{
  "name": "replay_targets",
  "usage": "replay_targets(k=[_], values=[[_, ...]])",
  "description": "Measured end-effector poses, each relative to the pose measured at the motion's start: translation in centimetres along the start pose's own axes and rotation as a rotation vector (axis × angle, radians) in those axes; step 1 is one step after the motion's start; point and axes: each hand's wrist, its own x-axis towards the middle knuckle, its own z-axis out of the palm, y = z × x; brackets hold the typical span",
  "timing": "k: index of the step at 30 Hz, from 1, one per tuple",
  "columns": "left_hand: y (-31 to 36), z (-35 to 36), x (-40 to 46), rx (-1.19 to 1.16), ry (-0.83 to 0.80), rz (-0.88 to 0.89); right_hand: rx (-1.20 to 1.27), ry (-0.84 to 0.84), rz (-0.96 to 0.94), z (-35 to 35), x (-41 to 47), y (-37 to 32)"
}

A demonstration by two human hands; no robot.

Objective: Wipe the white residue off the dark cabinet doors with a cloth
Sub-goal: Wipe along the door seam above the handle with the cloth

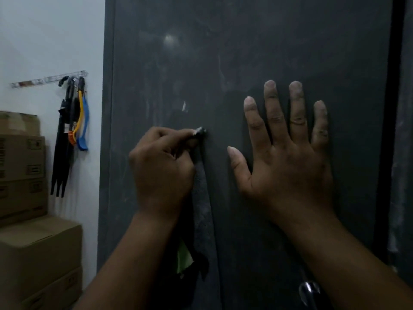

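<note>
A dark cabinet door [245, 52] fills most of the head view, with faint white smears and a small white fleck [184, 106] on it. My left hand [163, 166] grips a dark cloth [202, 198] and presses a bunched, whitened tip of it against the door just below the fleck. The rest of the cloth hangs down past my wrist, with a green patch near its lower end. My right hand [288, 157] lies flat on the door to the right, fingers spread and straight. Two fingers carry rings.
A second dark door [404, 153] with white streaks stands at the far right past a black gap. On the white wall at left, brushes [73, 121] hang from a rail. Stacked cardboard boxes [29, 220] stand below them. A metal handle [309, 291] shows near the bottom.
</note>
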Motion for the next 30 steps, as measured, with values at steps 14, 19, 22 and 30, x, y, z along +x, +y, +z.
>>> replay_targets(k=[14, 19, 22, 30], values=[[-0.3, -0.3, 2.2, 0.073, 0.028, -0.008, 0.047, 0.107, 0.065, -0.2, -0.5, -0.3], [0.7, 0.3, 5.6, 0.091, 0.097, -0.054, 0.046, 0.118, 0.073, -0.2, -0.6, -0.2], [1.5, 1.0, 4.4, 0.078, 0.053, 0.020, 0.055, 0.116, 0.061, -0.1, -0.7, -0.3], [-0.6, -0.4, 3.3, 0.074, 0.055, -0.056, 0.077, 0.077, 0.029, 0.2, -0.9, -0.4]])
